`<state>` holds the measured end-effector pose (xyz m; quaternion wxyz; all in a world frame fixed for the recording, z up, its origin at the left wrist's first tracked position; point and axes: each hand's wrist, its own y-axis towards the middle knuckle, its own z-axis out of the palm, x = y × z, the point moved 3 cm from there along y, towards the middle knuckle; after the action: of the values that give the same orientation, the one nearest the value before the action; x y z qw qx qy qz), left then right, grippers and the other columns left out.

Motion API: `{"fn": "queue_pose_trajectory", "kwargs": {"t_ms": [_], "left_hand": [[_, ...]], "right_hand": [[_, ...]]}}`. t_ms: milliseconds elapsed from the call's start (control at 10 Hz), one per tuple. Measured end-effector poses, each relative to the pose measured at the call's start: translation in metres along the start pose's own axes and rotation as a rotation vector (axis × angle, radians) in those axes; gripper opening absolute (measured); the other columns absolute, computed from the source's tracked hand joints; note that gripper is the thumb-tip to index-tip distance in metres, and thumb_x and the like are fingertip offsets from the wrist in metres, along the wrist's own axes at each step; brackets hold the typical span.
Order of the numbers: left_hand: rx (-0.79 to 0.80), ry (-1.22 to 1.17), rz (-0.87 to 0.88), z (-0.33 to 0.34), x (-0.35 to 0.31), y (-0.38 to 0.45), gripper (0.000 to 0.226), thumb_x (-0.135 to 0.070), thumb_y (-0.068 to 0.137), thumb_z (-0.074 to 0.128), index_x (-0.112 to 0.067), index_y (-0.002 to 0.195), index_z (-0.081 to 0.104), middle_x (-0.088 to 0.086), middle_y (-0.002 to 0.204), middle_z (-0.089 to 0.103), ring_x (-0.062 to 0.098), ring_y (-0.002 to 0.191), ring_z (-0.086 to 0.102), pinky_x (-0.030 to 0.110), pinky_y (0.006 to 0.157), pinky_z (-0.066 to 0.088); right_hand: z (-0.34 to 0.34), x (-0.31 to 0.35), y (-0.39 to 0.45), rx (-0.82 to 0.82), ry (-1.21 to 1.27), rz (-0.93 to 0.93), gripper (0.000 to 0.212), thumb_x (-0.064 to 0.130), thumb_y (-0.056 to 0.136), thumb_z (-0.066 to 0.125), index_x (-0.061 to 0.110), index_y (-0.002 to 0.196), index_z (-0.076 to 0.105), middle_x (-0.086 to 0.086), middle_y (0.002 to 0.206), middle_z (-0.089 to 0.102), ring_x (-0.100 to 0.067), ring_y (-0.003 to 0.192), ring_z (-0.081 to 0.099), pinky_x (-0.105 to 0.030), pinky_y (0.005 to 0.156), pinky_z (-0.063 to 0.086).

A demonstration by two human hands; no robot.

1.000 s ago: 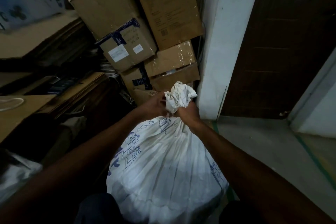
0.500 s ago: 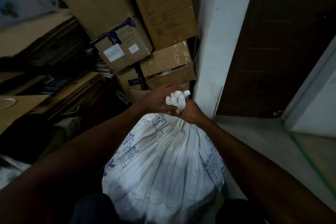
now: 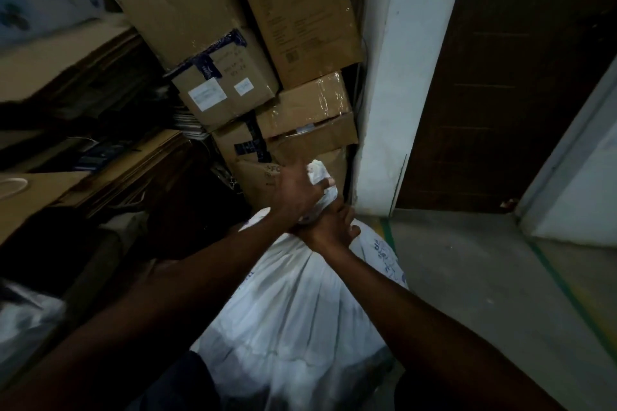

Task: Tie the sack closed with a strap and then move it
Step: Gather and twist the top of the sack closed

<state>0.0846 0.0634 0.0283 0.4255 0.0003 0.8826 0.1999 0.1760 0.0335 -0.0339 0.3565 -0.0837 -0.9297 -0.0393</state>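
Both hands are clamped on the white sack's (image 3: 293,304) bunched neck: left hand (image 3: 293,192) on top, right hand (image 3: 329,228) just under it, each grip closed tight on cloth. Sack's on the floor (image 3: 484,277), stacked cardboard boxes (image 3: 267,77) right behind it, white pillar (image 3: 397,93) just right.

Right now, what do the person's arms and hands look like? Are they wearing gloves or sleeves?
No gloves and no sleeves in view. The left hand and right hand are bare, and both forearms are bare as far up as the picture shows. I see no watch, ring or bracelet, though the light is dim. Dark clothing shows at the bottom edge, between the arms.
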Motion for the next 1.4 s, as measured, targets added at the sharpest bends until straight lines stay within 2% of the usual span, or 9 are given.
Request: {"fn": "queue_pose_trajectory", "kwargs": {"t_ms": [100, 400, 500, 600, 700, 800, 1000, 1200, 1400], "left_hand": [[-0.029, -0.127, -0.049, 0.003, 0.007, -0.008, 0.053, -0.056, 0.062, 0.082, -0.022, 0.098, 0.061, 0.003, 0.101, 0.071, 0.019, 0.093, 0.069, 0.037, 0.086, 0.057], [0.573, -0.513, -0.105, -0.016, 0.046, 0.005, 0.069, 0.008, 0.079, 0.074, -0.018, 0.139, 0.053, 0.017, 0.132, 0.064, 0.035, 0.12, 0.064, 0.052, 0.102, 0.053], [0.406, 0.05, 0.175, -0.02, 0.061, 0.02, 0.085, -0.03, 0.057, 0.096, -0.018, 0.134, 0.06, 0.011, 0.135, 0.061, 0.033, 0.124, 0.058, 0.058, 0.103, 0.048], [0.363, 0.402, 0.357, -0.012, 0.047, 0.019, 0.135, -0.056, 0.047, 0.095, -0.017, 0.156, 0.027, 0.012, 0.159, 0.029, 0.028, 0.143, 0.03, 0.044, 0.119, 0.026], [0.565, 0.5, 0.362, 0.006, 0.029, 0.011, 0.116, -0.056, 0.057, 0.091, -0.022, 0.153, 0.034, 0.004, 0.155, 0.041, 0.017, 0.132, 0.048, 0.021, 0.094, 0.036], [0.499, 0.469, 0.295, 0.019, 0.034, 0.009, 0.059, -0.054, 0.07, 0.087, -0.023, 0.117, 0.069, -0.001, 0.111, 0.073, 0.015, 0.102, 0.068, 0.011, 0.071, 0.036], [0.206, 0.282, 0.05, 0.042, 0.056, 0.021, 0.052, -0.061, 0.071, 0.082, -0.02, 0.102, 0.076, -0.001, 0.097, 0.077, 0.013, 0.092, 0.071, 0.02, 0.072, 0.046], [0.177, 0.225, -0.18, 0.07, 0.067, 0.014, 0.058, -0.065, 0.071, 0.078, -0.015, 0.1, 0.075, 0.001, 0.097, 0.074, 0.013, 0.091, 0.069, 0.021, 0.074, 0.043], [0.223, -0.123, -0.442, 0.067, 0.084, -0.002, 0.049, -0.061, 0.075, 0.077, -0.015, 0.09, 0.07, -0.002, 0.077, 0.072, 0.009, 0.07, 0.068, 0.022, 0.062, 0.052]], "right_hand": [[-0.009, 0.015, 0.003, -0.169, 0.035, 0.047, 0.068, 0.048, 0.084, 0.063, 0.014, 0.137, 0.036, -0.008, 0.14, 0.05, -0.026, 0.131, 0.046, -0.051, 0.105, 0.03], [-0.009, -0.021, 0.045, 0.063, 0.338, 0.044, 0.067, 0.025, 0.067, 0.085, 0.022, 0.128, 0.058, -0.004, 0.126, 0.065, -0.026, 0.12, 0.06, -0.042, 0.106, 0.044], [0.02, -0.046, 0.086, 0.17, 0.254, -0.109, 0.065, 0.036, 0.065, 0.082, 0.023, 0.126, 0.06, -0.001, 0.124, 0.065, -0.022, 0.116, 0.062, -0.042, 0.101, 0.05], [-0.001, -0.029, 0.067, 0.408, 0.082, -0.208, 0.063, 0.016, 0.074, 0.08, 0.007, 0.131, 0.055, -0.006, 0.124, 0.06, -0.024, 0.117, 0.058, -0.035, 0.101, 0.049], [-0.01, -0.03, 0.066, 0.501, -0.065, -0.239, 0.061, 0.014, 0.078, 0.08, 0.004, 0.133, 0.054, -0.019, 0.132, 0.058, -0.033, 0.121, 0.056, -0.036, 0.1, 0.047], [0.024, -0.075, 0.12, 0.458, -0.129, -0.171, 0.101, 0.058, 0.048, 0.081, 0.02, 0.136, 0.05, -0.015, 0.139, 0.053, -0.037, 0.128, 0.052, -0.051, 0.107, 0.044], [0.019, -0.071, 0.064, 0.088, 0.025, -0.052, 0.071, 0.077, 0.043, 0.07, 0.028, 0.095, 0.068, 0.006, 0.097, 0.072, -0.019, 0.096, 0.068, -0.043, 0.091, 0.052], [0.07, -0.058, 0.018, 0.075, -0.059, 0.038, 0.134, 0.08, 0.05, 0.072, 0.007, 0.149, 0.019, -0.011, 0.149, 0.032, -0.029, 0.137, 0.037, -0.047, 0.111, 0.032], [0.093, -0.07, 0.036, -0.081, 0.11, -0.031, 0.076, 0.051, 0.072, 0.079, 0.009, 0.129, 0.052, -0.008, 0.124, 0.063, -0.027, 0.115, 0.059, -0.039, 0.101, 0.038]]}}
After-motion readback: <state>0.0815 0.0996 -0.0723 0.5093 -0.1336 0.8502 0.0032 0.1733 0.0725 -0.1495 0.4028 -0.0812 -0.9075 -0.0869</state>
